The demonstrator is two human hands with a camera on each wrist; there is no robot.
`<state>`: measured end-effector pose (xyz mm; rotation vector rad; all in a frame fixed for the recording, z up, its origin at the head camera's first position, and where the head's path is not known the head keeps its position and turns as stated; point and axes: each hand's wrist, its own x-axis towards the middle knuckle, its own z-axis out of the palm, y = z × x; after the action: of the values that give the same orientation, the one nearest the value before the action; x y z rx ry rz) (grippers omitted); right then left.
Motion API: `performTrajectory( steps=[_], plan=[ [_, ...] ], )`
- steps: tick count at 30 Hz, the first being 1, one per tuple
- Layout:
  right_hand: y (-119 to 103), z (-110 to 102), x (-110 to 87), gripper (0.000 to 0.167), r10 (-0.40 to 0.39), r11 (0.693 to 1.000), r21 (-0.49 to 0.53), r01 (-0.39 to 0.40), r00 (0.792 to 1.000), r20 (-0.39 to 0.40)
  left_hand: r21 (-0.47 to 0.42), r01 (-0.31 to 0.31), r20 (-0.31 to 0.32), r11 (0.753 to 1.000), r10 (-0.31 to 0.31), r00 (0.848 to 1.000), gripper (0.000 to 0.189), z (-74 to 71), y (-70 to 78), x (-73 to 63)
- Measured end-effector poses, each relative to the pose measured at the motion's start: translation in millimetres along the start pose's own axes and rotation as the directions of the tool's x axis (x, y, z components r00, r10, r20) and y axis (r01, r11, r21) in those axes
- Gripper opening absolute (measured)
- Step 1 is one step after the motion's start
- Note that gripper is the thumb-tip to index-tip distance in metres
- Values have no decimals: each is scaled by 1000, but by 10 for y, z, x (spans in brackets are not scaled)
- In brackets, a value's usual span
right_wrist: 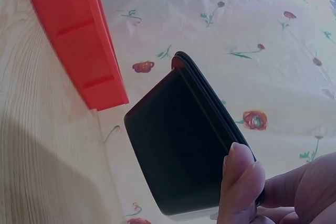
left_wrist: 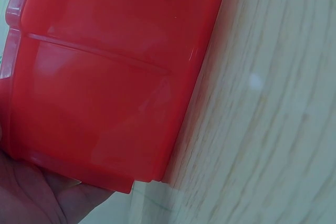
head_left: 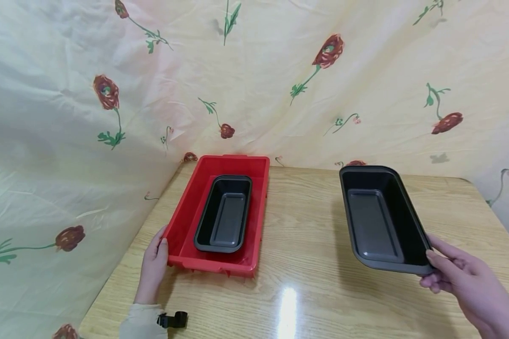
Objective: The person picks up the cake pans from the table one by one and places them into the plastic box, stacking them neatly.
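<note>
My left hand (head_left: 150, 268) holds the near left corner of a red plastic tray (head_left: 214, 266), thumb on its rim. In the left wrist view the smooth red side of the tray fills much of the picture, with part of the palm below it. A dark loaf pan (head_left: 228, 219) lies inside the tray. Over the right part of the table, my right hand (head_left: 466, 278) pinches the near right corner of a second dark loaf pan (head_left: 373, 221) by its rim. This pan is tilted and raised, casting a shadow; its outer wall (right_wrist: 178, 140) shows in the right wrist view.
Everything is above a light wooden table (head_left: 305, 226). A flower-printed cloth (head_left: 258, 84) hangs behind the table and along its left side. A black strap (head_left: 172, 319) sits at the left sleeve's cuff. Bright light reflects off the tabletop near the front.
</note>
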<state>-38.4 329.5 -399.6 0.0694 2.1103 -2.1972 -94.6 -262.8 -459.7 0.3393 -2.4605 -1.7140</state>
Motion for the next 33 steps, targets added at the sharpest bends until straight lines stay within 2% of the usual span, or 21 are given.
performTrajectory(
  steps=[19,26,33],
  plan=[
    [-49,161,79,47,-43,999,25,42,998,52,8,0,-3,1000,0,1000,49,-4,-20,10],
    [-22,213,109,50,-117,992,63,111,989,90,-6,4,8,1000,-4,1000,49,-15,-16,9],
    [-45,263,144,46,-75,997,28,73,993,88,-14,-2,-2,1000,2,1000,48,-4,-24,12]
  ],
)
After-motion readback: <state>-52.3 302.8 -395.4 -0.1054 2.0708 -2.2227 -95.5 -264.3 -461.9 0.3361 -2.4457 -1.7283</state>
